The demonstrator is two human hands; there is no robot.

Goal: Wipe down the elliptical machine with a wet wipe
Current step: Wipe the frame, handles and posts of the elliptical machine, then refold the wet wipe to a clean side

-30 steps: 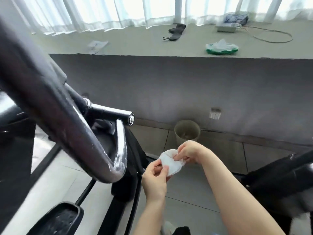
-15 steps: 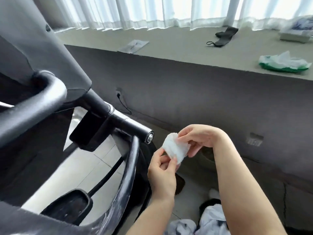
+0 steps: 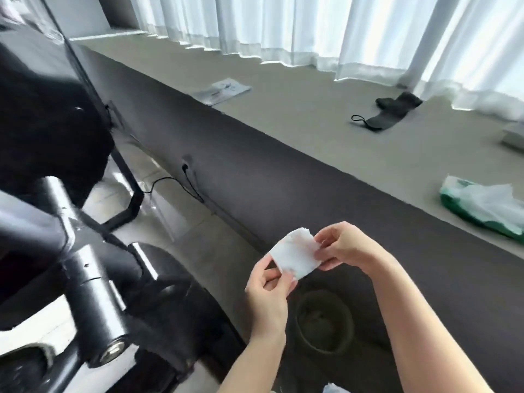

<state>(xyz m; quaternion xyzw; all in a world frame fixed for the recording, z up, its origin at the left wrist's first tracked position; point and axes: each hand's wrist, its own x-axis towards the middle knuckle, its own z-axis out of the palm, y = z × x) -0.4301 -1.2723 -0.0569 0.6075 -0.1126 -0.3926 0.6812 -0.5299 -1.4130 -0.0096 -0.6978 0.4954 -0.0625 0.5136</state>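
A white wet wipe (image 3: 295, 256), partly folded, is held between both hands in front of me. My left hand (image 3: 268, 290) pinches its lower left edge. My right hand (image 3: 344, 246) pinches its upper right corner. The black elliptical machine (image 3: 93, 302) fills the left side, with a dark tube ending in a round metal cap (image 3: 113, 350) and blurred handlebars. Neither hand touches the machine.
A long grey ledge (image 3: 312, 123) runs along the curtained window, bearing a green wipe packet (image 3: 482, 211), a black strap (image 3: 388, 112) and a paper sheet (image 3: 224, 90). A round bin (image 3: 324, 321) stands on the floor below my hands. A cable (image 3: 181, 185) plugs into the wall.
My view has swung left and up along the ledge. Both hands have spread the wipe wider between them, from a crumpled wad to a flatter sheet.
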